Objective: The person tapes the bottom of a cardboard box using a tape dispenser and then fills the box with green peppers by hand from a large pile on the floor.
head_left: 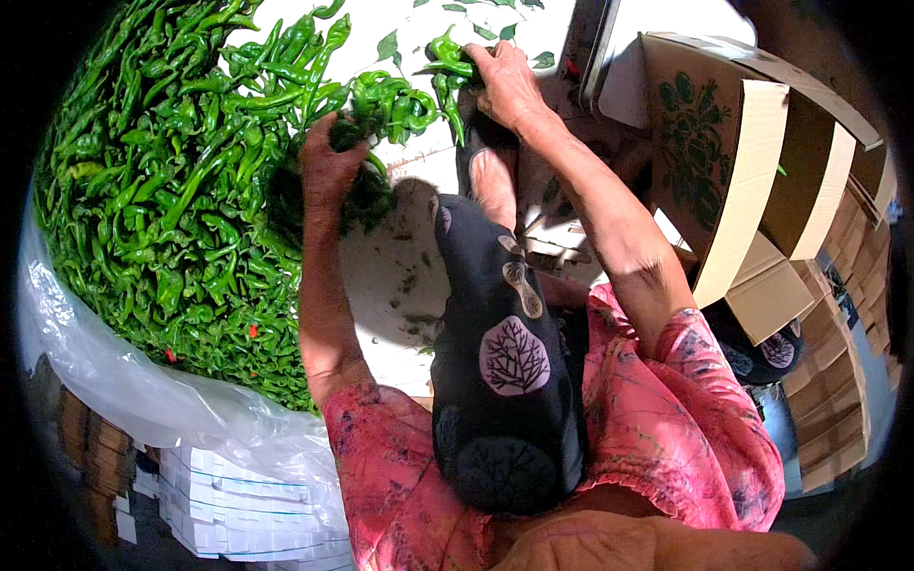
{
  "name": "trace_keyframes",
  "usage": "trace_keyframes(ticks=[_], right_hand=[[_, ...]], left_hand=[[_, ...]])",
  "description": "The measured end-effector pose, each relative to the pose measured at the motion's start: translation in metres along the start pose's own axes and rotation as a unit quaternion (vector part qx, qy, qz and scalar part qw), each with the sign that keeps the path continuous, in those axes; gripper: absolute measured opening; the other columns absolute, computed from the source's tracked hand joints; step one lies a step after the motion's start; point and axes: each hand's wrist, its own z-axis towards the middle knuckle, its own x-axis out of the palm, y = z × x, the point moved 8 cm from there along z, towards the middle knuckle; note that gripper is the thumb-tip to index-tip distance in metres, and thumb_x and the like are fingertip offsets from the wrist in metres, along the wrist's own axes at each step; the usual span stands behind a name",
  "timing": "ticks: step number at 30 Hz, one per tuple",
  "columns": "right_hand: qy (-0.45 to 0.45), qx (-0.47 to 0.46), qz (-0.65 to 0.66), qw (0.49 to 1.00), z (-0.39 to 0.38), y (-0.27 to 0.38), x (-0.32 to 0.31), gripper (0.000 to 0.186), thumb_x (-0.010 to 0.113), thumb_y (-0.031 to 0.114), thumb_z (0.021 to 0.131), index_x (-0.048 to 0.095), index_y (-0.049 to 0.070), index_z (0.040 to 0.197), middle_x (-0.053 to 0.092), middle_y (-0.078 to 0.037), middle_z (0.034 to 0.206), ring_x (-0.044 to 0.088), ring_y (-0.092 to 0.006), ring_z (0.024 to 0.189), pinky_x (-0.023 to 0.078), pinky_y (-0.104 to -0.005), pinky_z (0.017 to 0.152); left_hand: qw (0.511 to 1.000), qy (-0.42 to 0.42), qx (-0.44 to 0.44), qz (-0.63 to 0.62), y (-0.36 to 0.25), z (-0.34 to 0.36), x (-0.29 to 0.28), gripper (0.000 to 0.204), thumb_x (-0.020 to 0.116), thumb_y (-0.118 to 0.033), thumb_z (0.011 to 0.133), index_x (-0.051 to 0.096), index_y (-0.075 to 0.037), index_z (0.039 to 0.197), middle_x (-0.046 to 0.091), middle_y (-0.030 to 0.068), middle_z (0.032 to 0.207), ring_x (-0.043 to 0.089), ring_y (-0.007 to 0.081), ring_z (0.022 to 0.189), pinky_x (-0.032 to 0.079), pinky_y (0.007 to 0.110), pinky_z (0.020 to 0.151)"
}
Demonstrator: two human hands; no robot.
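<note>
A large heap of long green chili peppers (181,200) covers the left side on a white surface (390,276). At the heap's right edge, my left hand (330,160) curls its fingers and thumb round green peppers, partly lost in shadow. A loose bunch of peppers (405,107) lies between my two hands. Farther right and higher up, my right hand (506,81) grips a few green peppers (444,59) above the white surface, with its fingertips partly hidden by them.
An open cardboard box (700,124) with raised flaps stands to the right, more flattened cardboard (828,381) beyond it. Clear plastic sheeting (181,404) edges the heap, above stacked white boxes (233,504). Loose leaves (387,45) lie at the far side. My knee (505,352) rises centrally.
</note>
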Motion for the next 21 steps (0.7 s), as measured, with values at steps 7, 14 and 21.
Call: trace_keyframes(ticks=[7, 14, 21], right_hand=[[0.039, 0.022, 0.172, 0.984, 0.000, 0.001, 0.018, 0.050, 0.075, 0.015, 0.072, 0.056, 0.006, 0.117, 0.064, -0.022, 0.101, 0.063, -0.0382, 0.102, 0.050, -0.0439, 0.090], [0.171, 0.091, 0.477, 0.857, -0.005, 0.015, 0.049, 0.082, 0.081, 0.009, 0.075, 0.038, 0.007, 0.144, 0.063, -0.014, 0.121, 0.059, -0.0264, 0.110, 0.045, -0.0336, 0.099], [0.189, 0.153, 0.548, 0.801, -0.010, 0.023, 0.052, 0.085, 0.085, 0.013, 0.073, 0.041, 0.014, 0.146, 0.066, -0.006, 0.109, 0.062, -0.0177, 0.098, 0.052, -0.0305, 0.079]], left_hand=[[0.980, -0.060, 0.148, 0.119, -0.034, -0.003, 0.024, 0.081, 0.079, -0.008, 0.070, 0.044, -0.008, 0.143, 0.063, 0.0187, 0.120, 0.061, 0.0344, 0.113, 0.048, 0.041, 0.099], [0.982, 0.153, 0.042, -0.098, -0.045, 0.029, 0.032, 0.091, 0.079, -0.011, 0.070, 0.036, -0.007, 0.151, 0.058, 0.0175, 0.134, 0.059, 0.0319, 0.119, 0.046, 0.039, 0.102], [0.928, 0.164, -0.085, -0.325, -0.037, 0.020, 0.056, 0.086, 0.073, -0.005, 0.073, 0.036, -0.006, 0.151, 0.059, 0.0134, 0.126, 0.062, 0.0197, 0.101, 0.056, 0.030, 0.081]])
